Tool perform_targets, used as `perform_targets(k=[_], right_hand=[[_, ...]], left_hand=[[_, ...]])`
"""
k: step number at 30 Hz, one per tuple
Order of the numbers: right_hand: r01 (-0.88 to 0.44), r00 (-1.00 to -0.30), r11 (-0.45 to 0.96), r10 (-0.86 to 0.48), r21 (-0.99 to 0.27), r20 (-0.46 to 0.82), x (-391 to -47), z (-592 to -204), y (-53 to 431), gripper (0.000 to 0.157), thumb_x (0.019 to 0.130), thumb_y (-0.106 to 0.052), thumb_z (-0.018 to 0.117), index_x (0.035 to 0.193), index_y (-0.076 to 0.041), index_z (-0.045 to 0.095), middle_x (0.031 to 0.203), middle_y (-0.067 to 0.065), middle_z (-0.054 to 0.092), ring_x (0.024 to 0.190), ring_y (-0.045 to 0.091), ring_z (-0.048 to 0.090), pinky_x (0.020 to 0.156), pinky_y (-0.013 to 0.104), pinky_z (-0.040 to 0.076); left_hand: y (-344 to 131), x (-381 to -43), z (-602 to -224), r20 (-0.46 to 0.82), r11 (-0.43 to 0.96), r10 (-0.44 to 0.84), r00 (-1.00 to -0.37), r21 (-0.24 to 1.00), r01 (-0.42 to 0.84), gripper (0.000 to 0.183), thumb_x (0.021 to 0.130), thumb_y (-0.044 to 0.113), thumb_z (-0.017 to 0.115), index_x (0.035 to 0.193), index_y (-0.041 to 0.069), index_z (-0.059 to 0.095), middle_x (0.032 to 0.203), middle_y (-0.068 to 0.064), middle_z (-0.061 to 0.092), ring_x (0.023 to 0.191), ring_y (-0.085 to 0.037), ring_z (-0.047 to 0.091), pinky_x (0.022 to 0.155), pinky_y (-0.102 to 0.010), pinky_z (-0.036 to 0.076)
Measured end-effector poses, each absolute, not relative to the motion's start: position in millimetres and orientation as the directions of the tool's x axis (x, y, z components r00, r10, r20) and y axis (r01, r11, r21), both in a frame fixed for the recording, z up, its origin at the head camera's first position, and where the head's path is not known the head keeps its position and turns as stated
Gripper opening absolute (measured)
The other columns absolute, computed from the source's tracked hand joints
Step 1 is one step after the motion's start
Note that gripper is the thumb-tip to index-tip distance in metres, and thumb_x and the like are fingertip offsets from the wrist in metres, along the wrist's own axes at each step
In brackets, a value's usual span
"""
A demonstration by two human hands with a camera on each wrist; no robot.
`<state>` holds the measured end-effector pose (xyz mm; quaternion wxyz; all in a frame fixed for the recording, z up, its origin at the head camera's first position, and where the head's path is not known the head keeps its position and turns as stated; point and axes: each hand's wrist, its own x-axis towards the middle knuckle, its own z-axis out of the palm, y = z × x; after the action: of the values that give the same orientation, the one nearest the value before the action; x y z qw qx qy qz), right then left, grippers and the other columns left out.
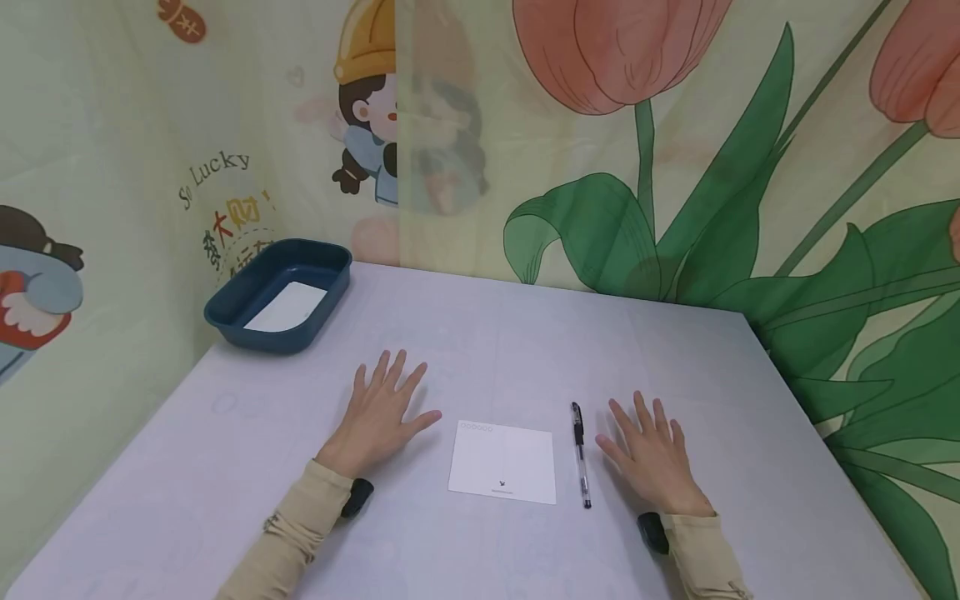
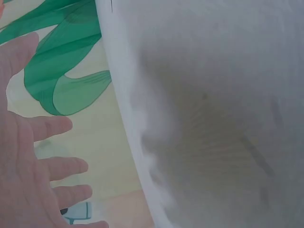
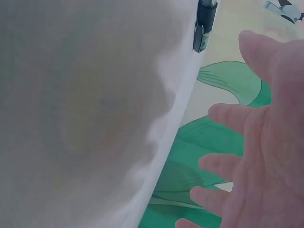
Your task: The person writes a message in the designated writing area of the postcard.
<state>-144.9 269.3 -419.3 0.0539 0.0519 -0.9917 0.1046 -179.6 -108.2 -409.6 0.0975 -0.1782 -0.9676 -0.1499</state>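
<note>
Between my two hands a white card [image 1: 502, 462] lies on the table, with a row of small circles at its top left and a tiny dark print near its lower edge. Just right of it lies a clear pen with a black cap and grip [image 1: 580, 454], its length pointing away from me. My left hand [image 1: 382, 412] is spread, palm down, to the card's upper left and holds nothing. To the right of the pen my right hand [image 1: 651, 454] is also spread with straight fingers, nothing in it. In the right wrist view the capped pen end [image 3: 205, 26] shows at the top.
At the far left corner of the white-covered table [image 1: 450, 333] stands a dark blue tray [image 1: 281, 340] with white paper [image 1: 287, 307] in it. A printed curtain [image 1: 465, 233] with tulips and cartoon figures hangs behind the table. Dark devices [image 1: 357, 497] are strapped at both wrists.
</note>
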Motion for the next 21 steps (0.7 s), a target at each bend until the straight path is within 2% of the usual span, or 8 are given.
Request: perform_targets(k=[11, 21], right_hand=[[-0.147, -0.987, 0.965, -0.128, -0.215, 0.099, -145, -416, 261, 0.062, 0.093, -0.043, 0.056, 0.139, -0.001, 0.047, 0.150, 0.033, 0.024, 0.139, 0.053, 0.013, 0.107, 0.068, 0.012], [-0.185, -0.976, 0.969, -0.162, -0.164, 0.148, -147, -418, 248, 0.053, 0.089, -0.041, 0.062, 0.119, 0.003, 0.061, 0.134, 0.033, 0.046, 0.130, 0.054, 0.034, 0.101, 0.068, 0.028]], left_hand=[[-104, -178, -410, 0.173, 0.872, 0.329, -0.928, 0.321, 0.369, 0.076, 0.089, 0.053, 0.057, 0.146, 0.006, 0.039, 0.152, -0.027, 0.027, 0.142, -0.046, 0.017, 0.110, -0.064, 0.013], [-97, -178, -409, 0.124, 0.846, 0.358, -0.925, 0.375, 0.378, 0.072, 0.090, 0.048, 0.060, 0.143, 0.003, 0.043, 0.149, -0.026, 0.034, 0.140, -0.044, 0.025, 0.109, -0.062, 0.022]])
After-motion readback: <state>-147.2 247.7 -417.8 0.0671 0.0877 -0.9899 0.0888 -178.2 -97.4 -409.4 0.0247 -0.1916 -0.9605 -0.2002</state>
